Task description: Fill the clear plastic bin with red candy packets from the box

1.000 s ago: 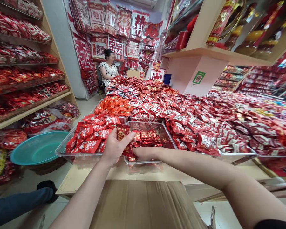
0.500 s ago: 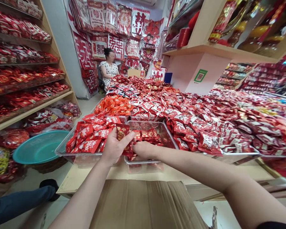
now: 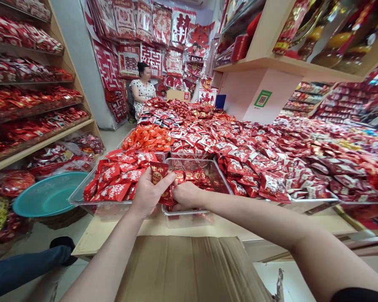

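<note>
My left hand (image 3: 149,188) is closed round a dark red candy packet (image 3: 159,173) with gold print, held upright at the left front of a clear plastic bin (image 3: 219,176). The thumb lies across the packet's front, and its lower part shows below the thumb. My right hand (image 3: 187,196) reaches into the same bin, just right of that packet. Its fingers are curled down and partly hidden, so what they hold cannot be made out. Several red and gold candy packets (image 3: 193,175) lie in the bin behind it.
Left of my hands stands a bin of bright red packets (image 3: 111,184). Heaps of wrapped sweets (image 3: 248,147) cover the display behind and to the right. Cardboard (image 3: 185,268) lies before me; a teal basin (image 3: 50,195) is at left. A person (image 3: 142,90) sits at the back.
Both hands hold nearly the same pose, the left still gripping the packet. The whole view has shifted slightly, with things appearing a little further left.
</note>
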A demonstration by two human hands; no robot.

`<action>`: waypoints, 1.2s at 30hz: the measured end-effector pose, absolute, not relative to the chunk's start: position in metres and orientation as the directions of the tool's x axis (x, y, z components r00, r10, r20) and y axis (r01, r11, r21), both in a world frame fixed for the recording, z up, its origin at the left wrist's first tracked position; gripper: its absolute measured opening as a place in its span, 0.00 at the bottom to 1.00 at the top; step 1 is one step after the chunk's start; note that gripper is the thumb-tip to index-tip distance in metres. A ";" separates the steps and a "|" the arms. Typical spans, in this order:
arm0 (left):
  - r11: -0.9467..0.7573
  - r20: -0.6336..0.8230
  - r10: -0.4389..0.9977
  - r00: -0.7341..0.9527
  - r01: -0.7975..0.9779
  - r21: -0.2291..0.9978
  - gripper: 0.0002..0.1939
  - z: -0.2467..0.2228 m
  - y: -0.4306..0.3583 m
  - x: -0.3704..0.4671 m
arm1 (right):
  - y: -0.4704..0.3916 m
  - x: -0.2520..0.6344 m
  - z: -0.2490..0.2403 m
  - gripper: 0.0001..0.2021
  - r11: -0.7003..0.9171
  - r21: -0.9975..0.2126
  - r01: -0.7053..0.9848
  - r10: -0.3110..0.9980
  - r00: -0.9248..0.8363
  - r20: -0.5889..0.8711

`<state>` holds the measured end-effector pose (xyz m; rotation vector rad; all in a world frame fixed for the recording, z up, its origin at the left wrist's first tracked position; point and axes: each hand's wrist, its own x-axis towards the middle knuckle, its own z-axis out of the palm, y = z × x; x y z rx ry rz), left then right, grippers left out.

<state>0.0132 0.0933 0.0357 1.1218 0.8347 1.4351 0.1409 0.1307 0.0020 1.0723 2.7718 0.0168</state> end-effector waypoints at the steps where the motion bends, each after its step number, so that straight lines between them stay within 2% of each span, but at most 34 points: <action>1: -0.172 0.189 0.982 0.025 -0.317 0.933 0.09 0.036 0.093 0.013 | 0.131 0.141 0.003 0.18 0.738 0.050 0.673 0.671 -0.725 -0.154; 4: -0.166 0.181 0.983 0.025 -0.300 0.939 0.09 0.038 0.092 0.012 | 0.130 0.142 0.011 0.17 0.669 -0.038 0.742 0.726 -0.664 -0.178; 7: -0.165 0.177 0.984 0.020 -0.277 0.947 0.09 0.039 0.092 0.012 | 0.129 0.145 0.021 0.14 0.531 -0.127 0.838 0.778 -0.541 -0.320; 10: -0.170 0.180 0.984 0.012 -0.266 0.949 0.09 0.038 0.092 0.012 | 0.131 0.149 0.025 0.12 0.419 -0.177 0.890 0.725 -0.446 -0.525; 13: -0.177 0.187 0.982 0.010 -0.267 0.947 0.08 0.037 0.092 0.013 | 0.135 0.153 0.018 0.11 0.353 -0.184 0.918 0.686 -0.387 -0.617; 19: -0.187 0.197 0.980 0.009 -0.266 0.946 0.08 0.036 0.092 0.012 | 0.143 0.155 0.001 0.10 0.337 -0.152 0.929 0.670 -0.349 -0.655; 23: -0.192 0.202 0.979 0.012 -0.263 0.946 0.08 0.036 0.092 0.012 | 0.141 0.155 0.004 0.11 0.332 -0.136 0.933 0.700 -0.341 -0.628; 26: -0.198 0.210 0.978 0.019 -0.256 0.946 0.08 0.036 0.091 0.012 | 0.136 0.153 0.011 0.13 0.404 -0.070 0.912 0.717 -0.363 -0.594; 30: -0.204 0.216 0.976 0.020 -0.253 0.946 0.08 0.037 0.091 0.012 | 0.129 0.151 0.016 0.13 0.546 -0.017 0.837 0.652 -0.438 -0.619; 33: -0.203 0.215 0.976 0.020 -0.253 0.946 0.08 0.037 0.092 0.012 | 0.128 0.150 0.012 0.09 0.554 -0.022 0.832 0.632 -0.438 -0.639; 36: -0.205 0.217 0.976 0.024 -0.249 0.947 0.08 0.037 0.092 0.012 | 0.129 0.150 0.007 0.13 0.535 -0.022 0.844 0.685 -0.449 -0.573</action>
